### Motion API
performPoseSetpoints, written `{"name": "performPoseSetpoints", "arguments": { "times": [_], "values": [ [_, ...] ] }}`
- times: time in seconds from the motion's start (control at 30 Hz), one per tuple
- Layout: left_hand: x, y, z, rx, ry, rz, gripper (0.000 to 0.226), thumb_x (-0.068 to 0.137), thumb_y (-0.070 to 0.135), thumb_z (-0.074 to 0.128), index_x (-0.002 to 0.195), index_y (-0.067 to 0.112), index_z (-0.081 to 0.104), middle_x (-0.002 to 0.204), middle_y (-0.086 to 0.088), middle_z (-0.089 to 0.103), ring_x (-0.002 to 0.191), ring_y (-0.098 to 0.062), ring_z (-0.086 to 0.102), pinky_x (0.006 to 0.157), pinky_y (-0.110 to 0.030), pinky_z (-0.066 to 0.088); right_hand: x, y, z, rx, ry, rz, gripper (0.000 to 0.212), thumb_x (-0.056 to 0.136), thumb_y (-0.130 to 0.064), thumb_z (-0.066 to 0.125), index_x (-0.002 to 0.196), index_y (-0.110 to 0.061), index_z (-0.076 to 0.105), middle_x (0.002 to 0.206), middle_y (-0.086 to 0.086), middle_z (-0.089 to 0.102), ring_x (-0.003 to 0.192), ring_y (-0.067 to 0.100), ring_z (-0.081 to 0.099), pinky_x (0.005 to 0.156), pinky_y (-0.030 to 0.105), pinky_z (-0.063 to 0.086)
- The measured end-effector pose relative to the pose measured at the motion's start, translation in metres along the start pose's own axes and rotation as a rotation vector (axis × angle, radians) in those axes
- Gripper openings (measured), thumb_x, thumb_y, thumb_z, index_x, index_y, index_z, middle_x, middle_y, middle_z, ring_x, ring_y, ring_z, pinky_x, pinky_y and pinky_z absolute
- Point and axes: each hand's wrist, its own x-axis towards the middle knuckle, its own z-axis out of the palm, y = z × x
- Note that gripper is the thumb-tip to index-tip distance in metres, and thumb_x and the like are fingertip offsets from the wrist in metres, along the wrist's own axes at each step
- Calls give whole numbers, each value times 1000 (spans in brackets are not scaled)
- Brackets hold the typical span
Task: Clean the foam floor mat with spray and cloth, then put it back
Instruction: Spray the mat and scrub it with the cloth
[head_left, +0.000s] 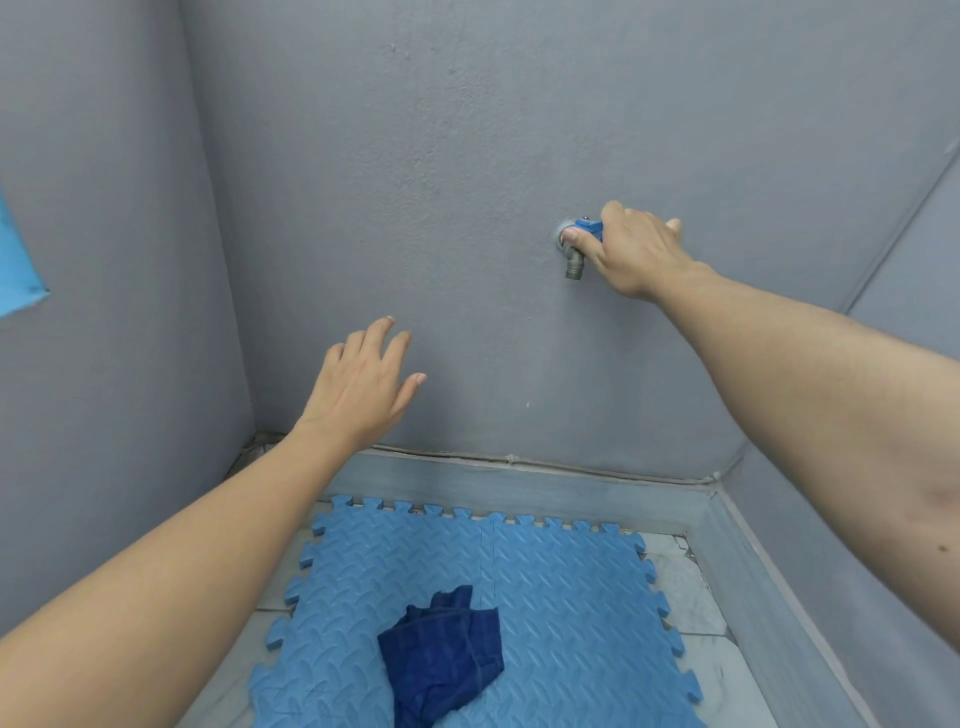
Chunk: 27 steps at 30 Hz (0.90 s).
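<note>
A light blue foam floor mat (561, 587) with puzzle edges lies flat on the tiled floor, close to the grey back wall. A crumpled dark blue cloth (441, 654) rests on the mat's near part. My right hand (634, 249) grips the blue handle of a wall tap (574, 265), whose metal spout points down; no water shows. My left hand (363, 389) hovers in front of the wall with fingers spread, holding nothing. No spray bottle is in view.
Grey walls close in on the left, back and right. A grey raised kerb (571, 486) runs along the base of the back and right walls. A thin cable (509, 460) follows the wall foot. A light blue piece (15, 260) shows at the left edge.
</note>
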Motion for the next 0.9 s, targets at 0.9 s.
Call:
{"name": "performPoseSetpoints", "arguments": {
  "times": [0.9],
  "values": [
    [-244, 130, 238, -225, -527, -20, 69, 95, 60, 15, 154, 24, 6, 161, 5, -3, 148, -11, -7, 119, -43, -10, -539, -2, 254, 203, -594, 243, 67, 96, -59, 20, 155, -28, 18, 162, -11, 14, 150, 8, 5, 121, 35, -3]
  ]
}}
